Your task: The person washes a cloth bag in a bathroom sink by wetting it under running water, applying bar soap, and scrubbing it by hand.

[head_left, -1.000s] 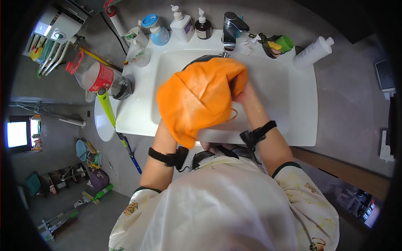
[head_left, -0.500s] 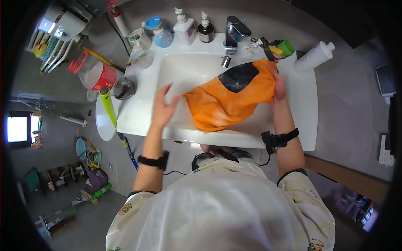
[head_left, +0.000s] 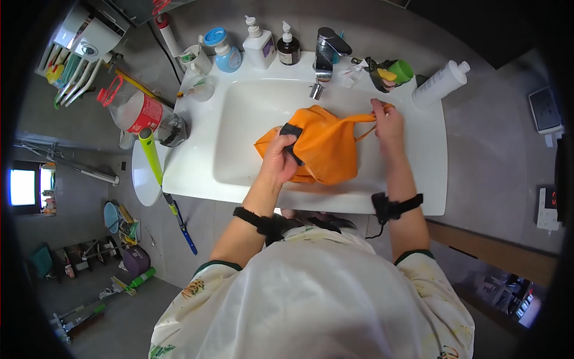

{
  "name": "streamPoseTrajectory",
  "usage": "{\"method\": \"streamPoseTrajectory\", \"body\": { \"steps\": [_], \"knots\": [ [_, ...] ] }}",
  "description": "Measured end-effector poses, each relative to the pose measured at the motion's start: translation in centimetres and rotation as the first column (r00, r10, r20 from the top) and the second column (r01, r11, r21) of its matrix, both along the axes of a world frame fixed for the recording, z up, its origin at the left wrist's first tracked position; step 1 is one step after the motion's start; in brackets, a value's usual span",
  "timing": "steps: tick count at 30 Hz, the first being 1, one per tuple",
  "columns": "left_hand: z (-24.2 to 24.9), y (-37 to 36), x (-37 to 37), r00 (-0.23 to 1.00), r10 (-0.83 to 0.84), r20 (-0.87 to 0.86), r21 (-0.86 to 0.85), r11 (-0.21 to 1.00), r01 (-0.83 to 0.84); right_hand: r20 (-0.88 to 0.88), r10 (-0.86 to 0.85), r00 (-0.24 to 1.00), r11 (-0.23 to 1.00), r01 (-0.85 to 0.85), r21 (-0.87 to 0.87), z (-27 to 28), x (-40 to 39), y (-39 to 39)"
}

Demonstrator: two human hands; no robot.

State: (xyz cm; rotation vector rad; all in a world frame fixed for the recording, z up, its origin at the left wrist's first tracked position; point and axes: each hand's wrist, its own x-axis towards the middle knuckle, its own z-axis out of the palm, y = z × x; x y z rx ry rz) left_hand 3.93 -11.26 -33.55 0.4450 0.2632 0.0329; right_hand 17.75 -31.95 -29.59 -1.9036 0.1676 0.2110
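An orange cloth (head_left: 329, 146) with a dark patch and a strap-like end hangs bunched over the white sink basin (head_left: 230, 152). My left hand (head_left: 279, 158) is closed on its left side, at the dark patch, with the thumb on top. At the right, my right hand (head_left: 388, 125) pinches the narrow orange strap, which is stretched out from the bunched part. Folds hide the cloth's full shape. Just behind the cloth stands the chrome faucet (head_left: 326, 57), with its spout end over the basin.
Along the back rim stand a blue bottle (head_left: 227, 58), a white pump bottle (head_left: 259, 49) and a dark pump bottle (head_left: 288, 49). A green cup (head_left: 400, 72) and a white bottle (head_left: 441, 82) are at the right. Leftward are a large plastic bottle (head_left: 140, 112) and a lime-green handle (head_left: 151, 157).
My left hand, formerly apart from the cloth with fingers spread, has moved right and taken hold of it. The spread cloth is now bunched up, and my right hand holds its strap.
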Motion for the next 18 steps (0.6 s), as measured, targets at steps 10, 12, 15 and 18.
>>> {"method": "streamPoseTrajectory", "body": {
  "steps": [10, 12, 15, 18],
  "knots": [
    [-0.3, -3.6, -2.1, 0.979, -0.127, -0.159, -0.153, 0.983, 0.103, -0.292, 0.165, 0.942, 0.903, -0.026, 0.429, -7.5, -5.5, 9.8],
    [-0.1, -2.4, -1.5, 0.985, -0.068, -0.16, -0.2, 0.979, 0.035, 0.317, 0.346, 0.883, 0.925, -0.378, 0.046, -8.1, -8.6, 10.8],
    [-2.2, -0.8, -1.7, 0.993, -0.049, -0.111, -0.326, 0.945, 0.01, 0.591, 0.435, 0.68, 0.89, -0.424, -0.167, -7.0, -11.1, 11.4],
    [-0.9, -1.6, -2.8, 0.98, -0.068, -0.188, -0.196, 0.98, 0.031, 0.287, 0.371, 0.883, 0.911, -0.406, 0.069, -6.5, -6.4, 11.4]
  ]
}}
